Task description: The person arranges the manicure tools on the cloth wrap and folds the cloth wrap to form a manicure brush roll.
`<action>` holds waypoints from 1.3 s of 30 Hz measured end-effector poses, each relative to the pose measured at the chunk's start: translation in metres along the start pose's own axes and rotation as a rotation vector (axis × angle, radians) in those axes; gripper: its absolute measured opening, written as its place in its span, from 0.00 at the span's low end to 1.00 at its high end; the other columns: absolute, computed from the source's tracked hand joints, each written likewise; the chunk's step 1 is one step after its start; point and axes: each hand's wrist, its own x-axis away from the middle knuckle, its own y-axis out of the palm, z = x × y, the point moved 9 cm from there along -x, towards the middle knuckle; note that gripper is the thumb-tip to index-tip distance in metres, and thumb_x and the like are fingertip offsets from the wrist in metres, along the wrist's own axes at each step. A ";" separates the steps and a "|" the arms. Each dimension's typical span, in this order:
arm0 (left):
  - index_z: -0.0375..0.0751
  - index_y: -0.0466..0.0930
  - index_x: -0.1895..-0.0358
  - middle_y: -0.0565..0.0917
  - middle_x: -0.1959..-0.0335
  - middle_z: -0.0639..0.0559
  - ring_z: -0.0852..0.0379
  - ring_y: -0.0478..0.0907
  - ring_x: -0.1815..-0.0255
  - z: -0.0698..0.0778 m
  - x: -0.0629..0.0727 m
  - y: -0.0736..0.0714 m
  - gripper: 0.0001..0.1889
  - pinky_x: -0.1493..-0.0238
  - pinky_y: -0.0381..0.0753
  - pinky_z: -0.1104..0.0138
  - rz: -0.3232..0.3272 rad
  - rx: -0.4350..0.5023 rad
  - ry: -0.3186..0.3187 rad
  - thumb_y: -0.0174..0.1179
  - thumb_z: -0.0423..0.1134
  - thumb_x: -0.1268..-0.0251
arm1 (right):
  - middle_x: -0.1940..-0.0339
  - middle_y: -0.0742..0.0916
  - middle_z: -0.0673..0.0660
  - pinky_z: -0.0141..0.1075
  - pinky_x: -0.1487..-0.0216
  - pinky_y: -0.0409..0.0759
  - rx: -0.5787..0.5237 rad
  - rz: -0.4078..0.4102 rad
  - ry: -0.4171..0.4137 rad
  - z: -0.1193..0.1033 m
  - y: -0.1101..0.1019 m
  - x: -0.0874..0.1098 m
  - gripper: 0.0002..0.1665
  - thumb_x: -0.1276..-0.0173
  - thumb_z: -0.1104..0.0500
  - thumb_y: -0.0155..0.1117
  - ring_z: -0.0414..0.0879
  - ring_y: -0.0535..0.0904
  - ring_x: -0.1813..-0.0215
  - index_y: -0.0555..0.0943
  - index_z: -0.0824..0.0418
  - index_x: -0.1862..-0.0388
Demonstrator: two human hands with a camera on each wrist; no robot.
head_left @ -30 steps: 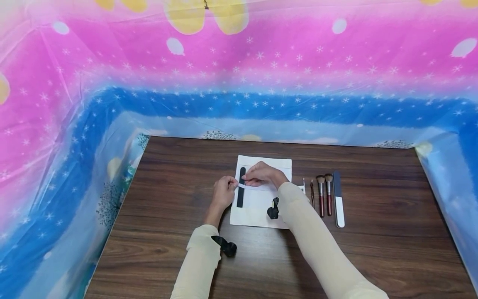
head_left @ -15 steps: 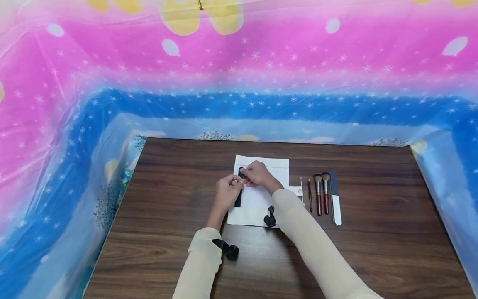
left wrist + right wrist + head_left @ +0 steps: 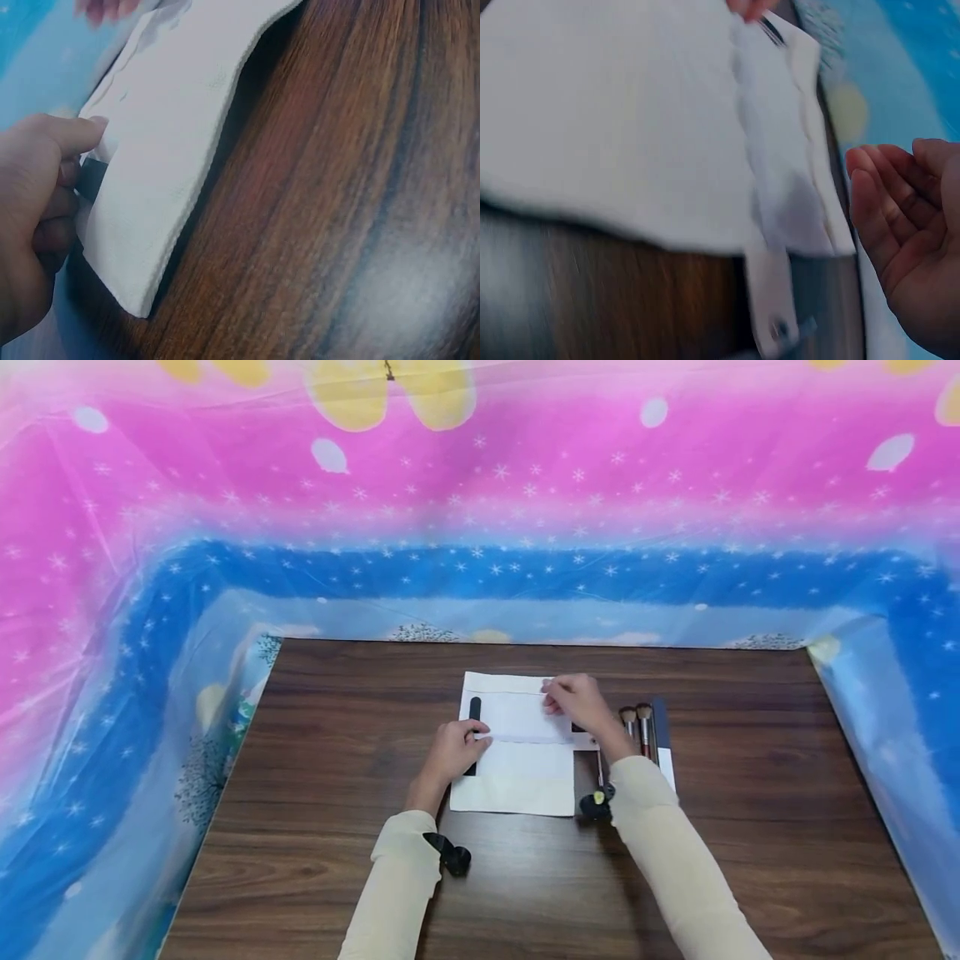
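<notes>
A white fabric tool pouch [image 3: 517, 793] lies unfolded on the table, a snap strap [image 3: 585, 741] sticking out from its right side. Upright at its left side is a black nail file [image 3: 475, 707], its lower end tucked into the pocket. My left hand [image 3: 447, 752] pinches the pocket's edge beside this file; the left wrist view shows the thumb on the white fabric and the dark file [image 3: 91, 178] by the curled fingers. My right hand [image 3: 581, 700] hovers over the pouch's upper right, fingers loosely bent, and the right wrist view shows nothing in this palm [image 3: 919, 240].
Right of the pouch stand in a row two makeup brushes [image 3: 644, 717] and a grey-and-white nail file [image 3: 663, 735], partly behind the right forearm. A thin tool [image 3: 600, 768] lies near the strap. A printed cloth [image 3: 480, 568] walls the table's back and sides.
My right hand has left the black file and moved right across the pouch to its upper right corner. The left hand stays at the pocket edge by the file.
</notes>
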 end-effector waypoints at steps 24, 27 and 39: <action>0.43 0.87 0.62 0.67 0.83 0.59 0.61 0.64 0.82 -0.005 0.001 -0.004 0.06 0.74 0.64 0.69 0.048 0.026 -0.061 0.63 0.38 0.31 | 0.50 0.88 0.70 0.42 0.56 0.83 0.300 0.203 0.374 0.099 -0.147 0.103 0.29 0.23 0.44 0.57 0.54 0.87 0.54 0.82 0.69 0.45; 0.43 0.87 0.62 0.67 0.83 0.59 0.61 0.63 0.82 -0.006 0.002 -0.003 0.06 0.74 0.63 0.69 0.045 0.039 -0.072 0.63 0.39 0.30 | 0.53 0.88 0.66 0.41 0.57 0.81 0.308 0.154 0.446 0.110 -0.143 0.108 0.31 0.27 0.39 0.60 0.52 0.85 0.55 0.83 0.67 0.48; 0.44 0.87 0.62 0.68 0.83 0.59 0.61 0.64 0.82 -0.007 0.002 0.000 0.06 0.75 0.64 0.69 0.041 0.048 -0.093 0.63 0.39 0.30 | 0.53 0.85 0.65 0.48 0.55 0.79 0.330 0.191 0.544 0.120 -0.136 0.114 0.28 0.31 0.43 0.67 0.57 0.79 0.53 0.82 0.67 0.50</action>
